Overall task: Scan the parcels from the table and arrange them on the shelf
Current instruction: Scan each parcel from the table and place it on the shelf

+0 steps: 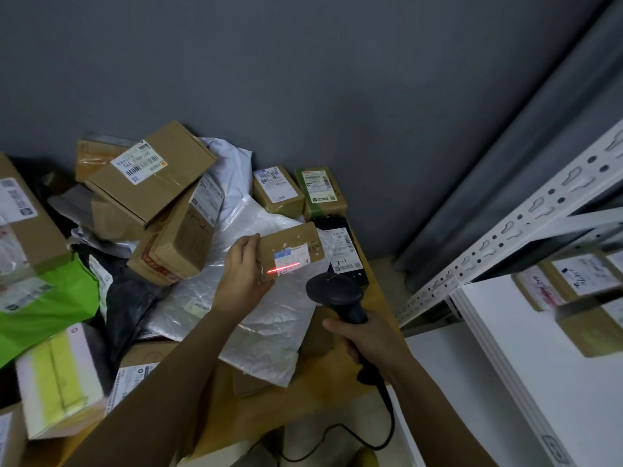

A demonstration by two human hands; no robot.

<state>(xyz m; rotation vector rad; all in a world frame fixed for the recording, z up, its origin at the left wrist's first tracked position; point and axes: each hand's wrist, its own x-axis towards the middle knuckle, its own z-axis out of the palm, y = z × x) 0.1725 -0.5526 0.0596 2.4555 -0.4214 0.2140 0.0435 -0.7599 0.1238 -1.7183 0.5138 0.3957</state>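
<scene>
My left hand [243, 268] grips a small brown cardboard parcel [292, 248] by its left end and holds it above the table. A red laser line falls across the label on its face. My right hand [365, 335] holds a black handheld scanner [340, 298] by the handle, its head pointing at the parcel from just below and to the right. The scanner's cable hangs down toward the floor. The white metal shelf [526, 335] stands at the right.
The wooden table [377, 298] carries a heap of parcels: brown boxes [151, 173], white plastic mailers [269, 318], a green bag [47, 308], a black flat parcel [344, 251]. Two small boxes [300, 193] stand by the grey wall. Labelled boxes [580, 298] sit on the shelf.
</scene>
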